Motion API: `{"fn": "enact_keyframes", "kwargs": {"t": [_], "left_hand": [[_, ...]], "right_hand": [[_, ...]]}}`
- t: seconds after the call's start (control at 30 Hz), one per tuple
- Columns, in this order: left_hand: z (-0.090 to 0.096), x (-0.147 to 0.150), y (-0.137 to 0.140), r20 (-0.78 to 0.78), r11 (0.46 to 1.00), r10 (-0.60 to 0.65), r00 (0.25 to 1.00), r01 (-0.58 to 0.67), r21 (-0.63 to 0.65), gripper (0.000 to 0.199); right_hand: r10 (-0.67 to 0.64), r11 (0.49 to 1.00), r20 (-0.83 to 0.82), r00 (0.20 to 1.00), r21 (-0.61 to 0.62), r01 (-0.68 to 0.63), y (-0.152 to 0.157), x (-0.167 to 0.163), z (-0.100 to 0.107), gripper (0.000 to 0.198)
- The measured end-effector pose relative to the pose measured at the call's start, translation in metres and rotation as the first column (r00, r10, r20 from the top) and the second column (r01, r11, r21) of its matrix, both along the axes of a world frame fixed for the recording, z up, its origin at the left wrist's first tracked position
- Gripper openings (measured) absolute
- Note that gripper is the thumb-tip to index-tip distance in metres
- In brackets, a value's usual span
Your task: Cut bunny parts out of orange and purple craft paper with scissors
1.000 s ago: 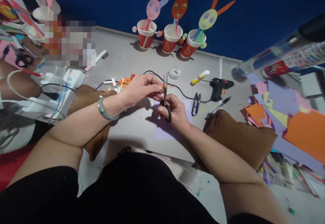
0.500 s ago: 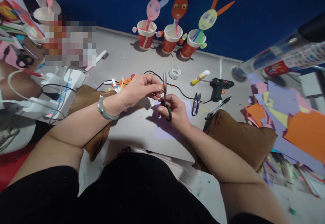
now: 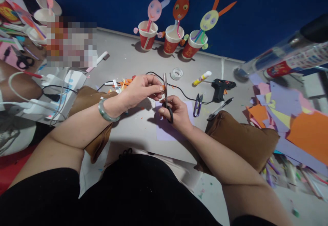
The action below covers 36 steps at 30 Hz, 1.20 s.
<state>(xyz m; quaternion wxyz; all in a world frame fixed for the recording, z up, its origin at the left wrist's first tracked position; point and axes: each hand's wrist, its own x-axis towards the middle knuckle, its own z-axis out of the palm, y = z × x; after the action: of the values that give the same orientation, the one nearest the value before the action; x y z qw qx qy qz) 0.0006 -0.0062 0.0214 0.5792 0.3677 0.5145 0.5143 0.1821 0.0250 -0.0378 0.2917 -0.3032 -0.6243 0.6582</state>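
My right hand (image 3: 176, 113) is closed round the black handles of a pair of scissors (image 3: 165, 91), whose metal blades point up and away from me. Beside the blades, my left hand (image 3: 145, 88) pinches a tiny orange paper piece (image 3: 163, 87) between thumb and fingertips. The piece is mostly hidden by the fingers and sits right at the blades; I cannot tell whether they touch it. Below my right hand lies a sheet of purple paper (image 3: 166, 132), flat on the grey table (image 3: 133, 130). Orange and yellow scraps (image 3: 128, 82) lie behind my left wrist.
Three red paper cups (image 3: 173, 45) with rabbit faces stand along the blue wall. A tape roll (image 3: 176, 73), glue stick (image 3: 202, 78), glue gun (image 3: 219, 89), purple thread snips (image 3: 197, 106) and pen (image 3: 220, 109) lie beyond my right hand. Brown cushions (image 3: 241, 137) flank my forearms; coloured paper (image 3: 310, 133) lies right.
The scissor blades have tilted slightly to the left and closed a little. Both hands stay almost where they were, with the orange piece still pinched.
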Motion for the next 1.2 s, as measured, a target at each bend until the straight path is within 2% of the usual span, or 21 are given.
{"fn": "enact_keyframes", "kwargs": {"t": [0.4, 0.77, 1.2], "left_hand": [[0.0027, 0.0004, -0.0001, -0.034, 1.0, 0.03, 0.999, -0.029, 0.005, 0.01], [-0.0026, -0.0028, -0.0004, -0.065, 0.998, -0.026, 0.998, 0.03, 0.053, 0.009], [-0.0006, -0.0027, -0.0012, -0.024, 0.999, -0.004, 1.0, 0.006, 0.051, 0.01]], "right_hand": [[0.016, 1.0, -0.014, 1.0, 0.008, -0.016, -0.0007, -0.0008, -0.0006, 0.053], [0.006, 1.0, -0.004, 1.0, 0.011, -0.006, -0.0013, -0.0006, 0.0, 0.055], [-0.002, 1.0, 0.011, 1.0, 0.016, 0.002, -0.0011, -0.0006, 0.0021, 0.054]]}}
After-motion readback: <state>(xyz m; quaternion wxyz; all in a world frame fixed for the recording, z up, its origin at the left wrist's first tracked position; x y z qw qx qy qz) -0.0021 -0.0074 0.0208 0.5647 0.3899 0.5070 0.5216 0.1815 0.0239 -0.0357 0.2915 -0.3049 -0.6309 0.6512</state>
